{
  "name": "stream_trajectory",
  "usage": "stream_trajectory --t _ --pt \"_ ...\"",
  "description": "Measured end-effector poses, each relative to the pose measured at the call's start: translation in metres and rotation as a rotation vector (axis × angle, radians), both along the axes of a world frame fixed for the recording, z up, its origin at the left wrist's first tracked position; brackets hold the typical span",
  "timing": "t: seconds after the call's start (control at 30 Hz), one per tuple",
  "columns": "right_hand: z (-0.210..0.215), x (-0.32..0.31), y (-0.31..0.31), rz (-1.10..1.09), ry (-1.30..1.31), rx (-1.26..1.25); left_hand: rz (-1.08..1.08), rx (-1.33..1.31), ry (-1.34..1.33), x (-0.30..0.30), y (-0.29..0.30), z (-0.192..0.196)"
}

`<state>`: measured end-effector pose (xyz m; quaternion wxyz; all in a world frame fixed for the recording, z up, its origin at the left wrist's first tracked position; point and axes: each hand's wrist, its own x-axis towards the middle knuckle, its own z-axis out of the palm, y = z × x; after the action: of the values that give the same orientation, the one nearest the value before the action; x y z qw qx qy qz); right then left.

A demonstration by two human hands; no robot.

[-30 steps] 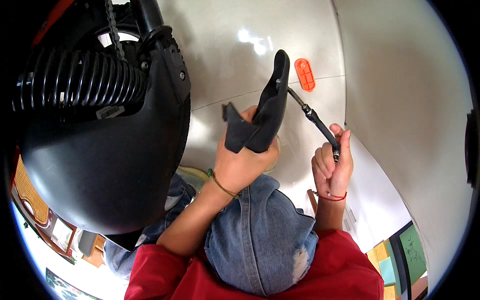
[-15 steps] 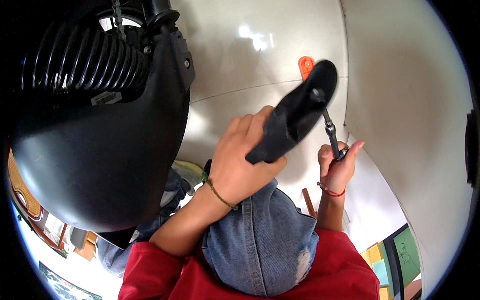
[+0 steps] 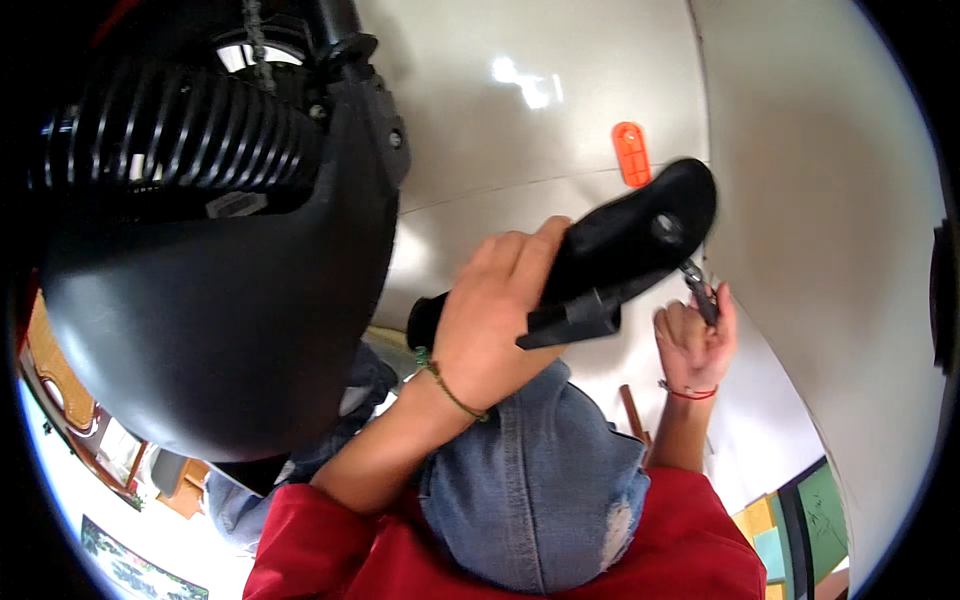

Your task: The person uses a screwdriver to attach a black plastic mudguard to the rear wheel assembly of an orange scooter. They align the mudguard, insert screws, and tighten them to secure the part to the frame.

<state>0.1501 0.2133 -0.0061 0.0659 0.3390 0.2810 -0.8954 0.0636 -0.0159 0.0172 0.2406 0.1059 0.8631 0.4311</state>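
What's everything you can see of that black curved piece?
The black curved piece looks like matte plastic: long, hollowed, rounded at the far end, with a shiny spot there and a narrow strip on its near side. The left hand grips it slanting above the floor. The right hand holds a slim tool at its edge; contact is unclear.

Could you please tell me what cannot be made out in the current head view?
In the head view:
Tip of the dark tool: hidden by the black curved part.
Palm of the left hand: hidden behind the hand's own back.
Print on the pale label: too small and blurred.
Top of the large black machine: cut off by the upper edge.
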Motion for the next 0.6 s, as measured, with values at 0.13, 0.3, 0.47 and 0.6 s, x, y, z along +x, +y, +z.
stream_trajectory --t 0.13,0.3,0.47,0.6 --pt "0.002 -0.002 -0.005 0.005 -0.022 -0.388 -0.054 0.172 -0.001 -0.009 0.002 0.002" --pt "-0.015 0.003 -0.007 -0.237 -0.056 -0.189 0.413 0.177 -0.283 0.003 0.002 -0.017" --pt "-0.088 0.017 -0.015 0.033 -0.358 0.503 0.666 0.158 -0.429 -0.007 0.006 -0.027" --pt "-0.132 0.035 -0.022 0.208 -0.341 0.717 0.618 0.100 -0.409 -0.006 0.012 -0.039"
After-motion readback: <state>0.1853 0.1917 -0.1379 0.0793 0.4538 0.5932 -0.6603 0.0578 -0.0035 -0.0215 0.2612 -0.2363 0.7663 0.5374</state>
